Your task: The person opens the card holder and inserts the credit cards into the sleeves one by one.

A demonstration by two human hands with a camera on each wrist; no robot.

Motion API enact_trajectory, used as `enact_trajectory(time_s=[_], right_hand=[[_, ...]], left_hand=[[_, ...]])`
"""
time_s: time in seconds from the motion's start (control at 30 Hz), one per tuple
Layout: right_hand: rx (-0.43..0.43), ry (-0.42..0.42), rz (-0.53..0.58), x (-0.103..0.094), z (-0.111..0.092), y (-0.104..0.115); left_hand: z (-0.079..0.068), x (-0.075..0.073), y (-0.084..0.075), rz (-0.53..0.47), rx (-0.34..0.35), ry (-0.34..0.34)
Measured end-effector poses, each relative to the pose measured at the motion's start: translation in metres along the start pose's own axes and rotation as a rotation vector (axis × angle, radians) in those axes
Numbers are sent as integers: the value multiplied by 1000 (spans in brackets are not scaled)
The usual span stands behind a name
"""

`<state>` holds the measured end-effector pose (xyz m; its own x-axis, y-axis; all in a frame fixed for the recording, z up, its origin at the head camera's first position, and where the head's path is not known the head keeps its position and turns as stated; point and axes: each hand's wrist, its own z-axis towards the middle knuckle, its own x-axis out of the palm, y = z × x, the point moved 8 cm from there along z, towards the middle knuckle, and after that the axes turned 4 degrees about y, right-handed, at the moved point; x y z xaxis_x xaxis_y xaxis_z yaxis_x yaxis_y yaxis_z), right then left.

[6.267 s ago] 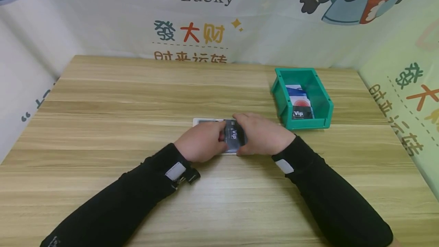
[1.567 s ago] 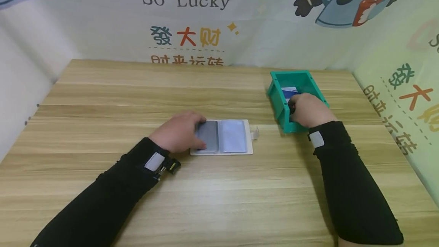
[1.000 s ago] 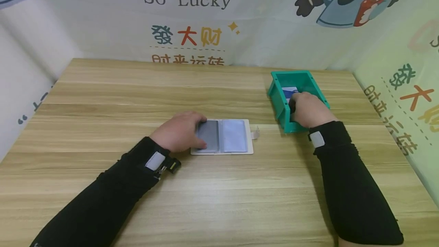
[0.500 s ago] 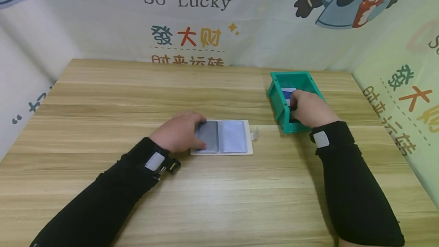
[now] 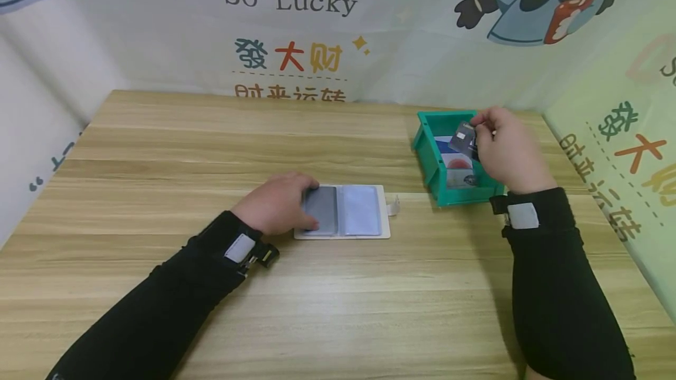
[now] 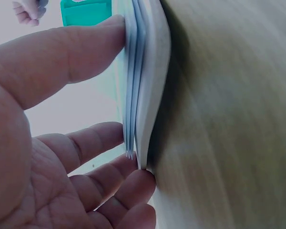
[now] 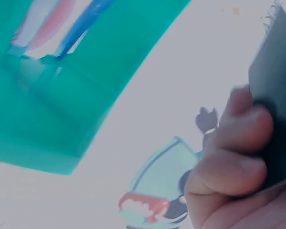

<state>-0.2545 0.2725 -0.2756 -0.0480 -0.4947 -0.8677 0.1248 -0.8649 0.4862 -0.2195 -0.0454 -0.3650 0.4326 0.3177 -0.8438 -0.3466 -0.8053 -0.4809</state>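
Observation:
An open card holder (image 5: 362, 210) with clear sleeves and a pale cover lies on the table. My left hand (image 5: 277, 204) grips its left side, thumb at the near edge and fingers at the far edge. In the left wrist view, the thumb presses the stacked sleeves (image 6: 133, 86) and curled fingertips touch the cover's edge. My right hand (image 5: 509, 148) pinches a dark card (image 5: 462, 136) over the right side of a green bin (image 5: 467, 197). In the right wrist view, curled fingers lie against that card (image 7: 279, 95). Several other cards (image 5: 457, 163) lie in the bin.
The wooden table (image 5: 338, 309) runs back to a printed cloth backdrop (image 5: 290, 16). A clasp strap (image 5: 393, 206) sticks out from the card holder's right edge, toward the bin.
My right hand has risen out of the bin, moving right and back with a dark card. A pale card now shows in the bin's front. The left hand has stayed still this past second.

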Motion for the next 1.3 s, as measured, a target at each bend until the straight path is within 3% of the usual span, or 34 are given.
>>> enact_trajectory(time_s=[0.1,0.2,0.33,0.6,1.3], right_hand=[[-58,28,60,5,-4,18],[-116,122,86,19,-9,37],[-200,201,47,38,-14,58],[-421,213,-9,62,-21,88],[-615,455,-203,143,-44,122]], left_hand=[[0,0,0,2,-1,-1],[0,0,1,6,-2,-3],[1,1,1,10,-4,-6],[1,1,1,13,0,-4],[3,2,2,59,4,13]])
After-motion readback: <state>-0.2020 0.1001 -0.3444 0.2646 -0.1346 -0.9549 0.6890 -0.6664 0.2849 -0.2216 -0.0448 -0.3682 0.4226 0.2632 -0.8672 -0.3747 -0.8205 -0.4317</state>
